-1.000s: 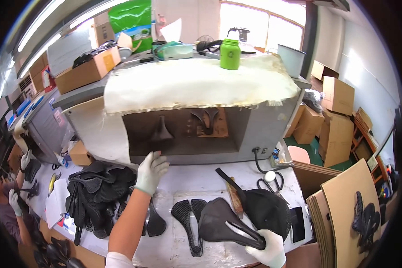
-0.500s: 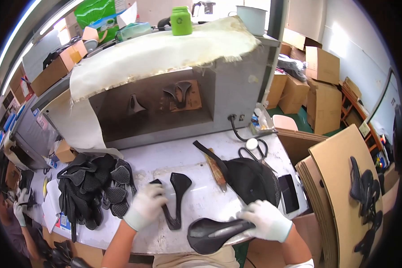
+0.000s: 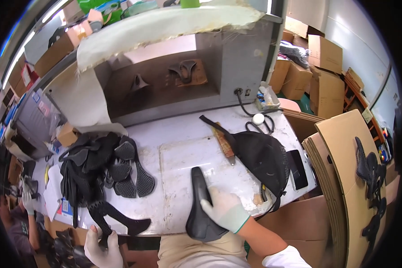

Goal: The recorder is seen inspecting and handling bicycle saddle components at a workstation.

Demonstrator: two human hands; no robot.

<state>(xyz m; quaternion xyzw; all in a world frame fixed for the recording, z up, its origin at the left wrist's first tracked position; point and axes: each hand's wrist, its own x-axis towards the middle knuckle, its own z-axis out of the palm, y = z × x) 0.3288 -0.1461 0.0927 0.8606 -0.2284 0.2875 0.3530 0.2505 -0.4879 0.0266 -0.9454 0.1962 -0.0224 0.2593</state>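
A black bicycle saddle [image 3: 196, 203] stands near the table's front edge, its narrow nose pointing away from me and its wide end toward my lap. My right hand [image 3: 228, 210], in a white glove, grips the saddle along its right side. At the lower left my left hand [image 3: 103, 250], gloved too, pinches one end of a black V-shaped saddle pad [image 3: 120, 218] between thumb and fingers. The pad's other end reaches over the table's front edge. Just beyond lies a heap of black saddle pads [image 3: 94, 156], some with a honeycomb texture.
A grey open-fronted box [image 3: 165, 100] with saddle parts inside stands at the back. To the right lie a black cap-like cloth [image 3: 261, 158], a worn knife [image 3: 224, 145], scissors [image 3: 265, 125] and a phone [image 3: 298, 169]. Cardboard sheets [image 3: 339, 178] lean at right. A co-worker [image 3: 18, 223] sits far left.
My left hand has carried the V-shaped pad from mid-table to the lower left. The saddle has turned from lying sideways to nose away, with my right hand shifted left. The view has tilted down.
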